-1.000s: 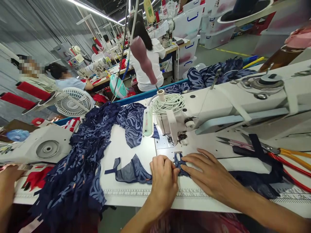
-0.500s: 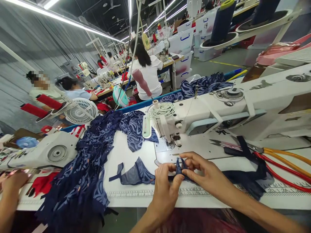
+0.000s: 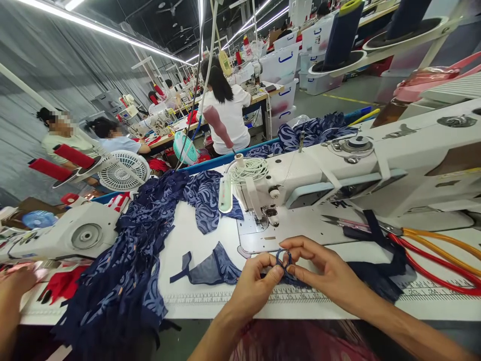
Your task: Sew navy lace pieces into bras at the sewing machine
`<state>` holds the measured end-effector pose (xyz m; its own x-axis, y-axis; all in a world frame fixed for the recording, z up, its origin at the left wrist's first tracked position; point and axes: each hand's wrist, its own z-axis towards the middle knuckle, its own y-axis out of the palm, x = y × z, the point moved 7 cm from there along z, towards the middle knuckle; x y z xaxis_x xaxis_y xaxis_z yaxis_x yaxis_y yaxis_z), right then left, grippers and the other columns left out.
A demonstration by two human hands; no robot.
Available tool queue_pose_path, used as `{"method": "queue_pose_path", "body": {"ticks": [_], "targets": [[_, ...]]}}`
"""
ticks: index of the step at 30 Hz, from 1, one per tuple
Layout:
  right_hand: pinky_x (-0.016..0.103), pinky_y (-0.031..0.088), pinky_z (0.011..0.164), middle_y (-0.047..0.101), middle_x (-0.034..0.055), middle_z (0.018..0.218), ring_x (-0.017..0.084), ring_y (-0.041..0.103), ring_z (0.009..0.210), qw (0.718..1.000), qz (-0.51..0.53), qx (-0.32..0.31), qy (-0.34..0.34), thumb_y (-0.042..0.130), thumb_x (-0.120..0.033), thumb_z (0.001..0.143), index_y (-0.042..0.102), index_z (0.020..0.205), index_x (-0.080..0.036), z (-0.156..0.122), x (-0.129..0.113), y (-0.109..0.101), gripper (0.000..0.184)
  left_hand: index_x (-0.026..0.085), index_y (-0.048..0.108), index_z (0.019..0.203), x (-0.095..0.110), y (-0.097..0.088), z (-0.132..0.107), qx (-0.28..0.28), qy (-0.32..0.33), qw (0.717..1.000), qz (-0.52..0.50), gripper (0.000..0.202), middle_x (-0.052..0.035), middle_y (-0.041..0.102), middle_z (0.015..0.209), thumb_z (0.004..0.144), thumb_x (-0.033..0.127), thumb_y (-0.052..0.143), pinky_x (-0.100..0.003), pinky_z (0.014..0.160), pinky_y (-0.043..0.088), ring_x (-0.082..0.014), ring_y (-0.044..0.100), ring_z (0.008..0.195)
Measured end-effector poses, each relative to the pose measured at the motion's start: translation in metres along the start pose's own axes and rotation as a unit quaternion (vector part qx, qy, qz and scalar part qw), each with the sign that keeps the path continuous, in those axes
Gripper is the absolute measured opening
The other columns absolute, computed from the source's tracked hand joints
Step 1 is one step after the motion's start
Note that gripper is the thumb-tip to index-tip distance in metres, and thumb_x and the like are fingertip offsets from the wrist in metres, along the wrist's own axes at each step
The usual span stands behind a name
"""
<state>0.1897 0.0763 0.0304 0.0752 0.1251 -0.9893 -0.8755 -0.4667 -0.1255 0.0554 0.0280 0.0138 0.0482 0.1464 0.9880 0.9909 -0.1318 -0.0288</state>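
Note:
Just in front of the sewing machine's needle area point(image 3: 263, 220), my left hand point(image 3: 257, 281) pinches a navy patterned fabric piece point(image 3: 283, 258) between thumb and fingers. My right hand point(image 3: 319, 263) grips the same piece from the other side, fingertips close to the left ones. Between the hands its edges curve into a small loop. Part of the cloth is hidden under my fingers. To the left lies a sheer navy panel point(image 3: 205, 271) with a narrow strip at its end, seemingly running on toward my left hand.
A large heap of navy patterned pieces point(image 3: 124, 271) hangs over the table edge at left. Scissors with orange handles point(image 3: 439, 238) and red-handled ones point(image 3: 417, 260) lie right, by dark fabric strips point(image 3: 379, 276). A printed ruler point(image 3: 203, 299) runs along the front edge. A co-worker's hand point(image 3: 17, 286) is far left.
The fabric between my fingertips has gone from an upright folded point to a rounded open loop. My hands stay at nearly the same spot. The view has shifted slightly.

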Motion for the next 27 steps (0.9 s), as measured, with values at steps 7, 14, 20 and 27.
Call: {"method": "queue_pose_path", "body": {"ticks": [7, 14, 20, 27], "targets": [[0.034, 0.051, 0.085, 0.069, 0.0010, 0.084, 0.021, 0.065, 0.088, 1.000, -0.002, -0.030, -0.001, 0.071, -0.045, 0.083, 0.061, 0.116, -0.028, -0.002, -0.001, 0.000, 0.039, 0.016, 0.058, 0.071, 0.016, -0.001, 0.007, -0.064, -0.021, 0.997, -0.048, 0.047, -0.0018, 0.052, 0.078, 0.074, 0.060, 0.076, -0.026, 0.070, 0.034, -0.0139, 0.044, 0.073], [0.039, 0.048, 0.092, 0.069, 0.0025, 0.090, 0.023, 0.065, 0.094, 0.997, 0.037, -0.072, 0.003, 0.072, -0.050, 0.081, 0.061, 0.121, -0.027, 0.004, -0.008, 0.004, 0.047, 0.016, 0.062, 0.069, 0.018, 0.004, 0.010, -0.085, -0.059, 0.992, -0.066, 0.051, -0.0022, 0.053, 0.079, 0.060, 0.061, 0.085, -0.027, 0.074, 0.040, -0.0154, 0.049, 0.076], [0.036, 0.049, 0.090, 0.067, 0.0028, 0.096, 0.024, 0.063, 0.102, 0.996, -0.009, -0.088, 0.008, 0.072, -0.046, 0.080, 0.067, 0.118, -0.029, 0.001, -0.013, 0.003, 0.042, 0.019, 0.064, 0.085, 0.016, -0.007, 0.006, 0.001, -0.038, 0.999, -0.006, 0.045, -0.0035, 0.063, 0.091, 0.062, 0.050, 0.088, -0.032, 0.088, 0.042, -0.0199, 0.056, 0.091], [0.030, 0.049, 0.073, 0.058, -0.0021, 0.078, 0.017, 0.058, 0.079, 0.998, -0.006, 0.051, 0.031, 0.069, -0.039, 0.079, 0.062, 0.106, -0.027, 0.001, -0.005, 0.002, 0.030, 0.021, 0.062, 0.097, 0.020, -0.002, -0.026, 0.190, 0.070, 0.972, 0.122, 0.017, -0.0057, 0.062, 0.100, 0.093, 0.037, 0.058, -0.035, 0.091, 0.041, -0.0226, 0.056, 0.099]]}}
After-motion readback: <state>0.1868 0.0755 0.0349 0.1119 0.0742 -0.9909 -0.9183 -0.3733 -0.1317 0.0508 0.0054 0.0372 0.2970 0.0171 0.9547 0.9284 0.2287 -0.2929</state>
